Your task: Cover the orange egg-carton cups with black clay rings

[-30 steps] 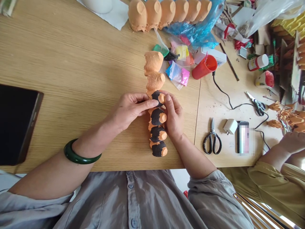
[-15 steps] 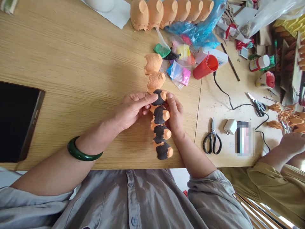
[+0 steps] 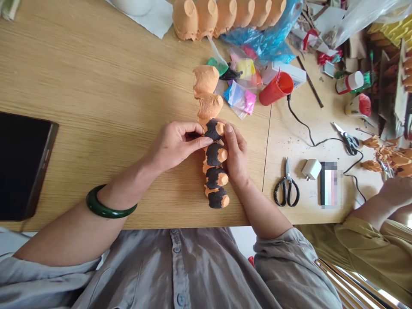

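Observation:
An orange egg-carton strip [image 3: 210,106] stands lengthwise before me, a row of bumps running away from the table's front edge. Its nearer bumps wear a black clay-like coating [image 3: 214,154] with orange tips left bare; the two farthest are plain orange. My left hand [image 3: 178,143], a green bangle on its wrist, pinches the third bump from the far end, thumb pressed on the black coating and forefinger at the left edge. From the right, my right hand [image 3: 236,150] grips the same bump, thumb by its orange tip. Its other fingers are partly hidden behind the strip.
Another orange carton strip [image 3: 210,19] lies at the back near a blue plastic bag [image 3: 260,43]. Bags of coloured clay [image 3: 240,96], a red cup [image 3: 276,88], a cable, scissors [image 3: 286,184] and a white plug [image 3: 311,169] lie rightward. A tablet [image 3: 24,165] is left; a co-worker's hand [image 3: 397,193] is far right.
My left thumb has slid down toward the near edge of the third bump, and the left forefinger has lifted apart from it. The strip has shifted slightly away from me.

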`<state>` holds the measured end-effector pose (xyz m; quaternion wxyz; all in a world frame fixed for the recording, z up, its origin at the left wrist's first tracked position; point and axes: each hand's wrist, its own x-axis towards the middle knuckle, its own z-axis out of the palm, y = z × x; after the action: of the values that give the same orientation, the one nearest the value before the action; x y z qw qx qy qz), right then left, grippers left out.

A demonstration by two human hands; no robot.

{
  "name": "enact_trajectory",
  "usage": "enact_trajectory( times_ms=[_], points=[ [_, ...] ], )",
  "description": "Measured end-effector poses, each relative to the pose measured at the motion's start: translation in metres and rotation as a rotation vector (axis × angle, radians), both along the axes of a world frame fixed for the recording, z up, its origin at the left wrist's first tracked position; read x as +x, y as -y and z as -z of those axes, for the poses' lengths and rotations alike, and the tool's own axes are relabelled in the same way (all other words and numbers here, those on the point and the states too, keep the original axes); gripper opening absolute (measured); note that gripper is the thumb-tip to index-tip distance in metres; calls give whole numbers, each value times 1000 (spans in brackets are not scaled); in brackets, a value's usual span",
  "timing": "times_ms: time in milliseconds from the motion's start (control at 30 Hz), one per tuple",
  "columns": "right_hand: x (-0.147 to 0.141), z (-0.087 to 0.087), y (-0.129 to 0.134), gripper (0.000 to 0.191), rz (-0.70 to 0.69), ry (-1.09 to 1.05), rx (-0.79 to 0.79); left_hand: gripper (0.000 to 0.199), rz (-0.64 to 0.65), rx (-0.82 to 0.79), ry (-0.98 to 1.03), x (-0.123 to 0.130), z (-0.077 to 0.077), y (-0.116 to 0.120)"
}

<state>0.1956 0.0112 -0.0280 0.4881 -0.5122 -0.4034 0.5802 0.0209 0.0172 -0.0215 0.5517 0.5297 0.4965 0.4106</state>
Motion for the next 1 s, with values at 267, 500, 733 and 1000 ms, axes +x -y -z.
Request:
enact_trajectory(
  times_ms=[267, 500, 733, 1000],
  points=[
    [3, 3, -3, 46, -72, 9, 157, 33, -5, 28, 128, -1, -6, 0],
    [11, 9, -8, 57, -79, 129, 235, 34, -18, -208, 366, 4, -13, 1],
    [13, 17, -8, 51, -73, 270, 333, 24, -14, -394, 402, 5, -10, -2],
    [15, 26, -11, 54, -118, 292, 272, 7, -83, -326, 128, -5, -4, -7]
  ],
)
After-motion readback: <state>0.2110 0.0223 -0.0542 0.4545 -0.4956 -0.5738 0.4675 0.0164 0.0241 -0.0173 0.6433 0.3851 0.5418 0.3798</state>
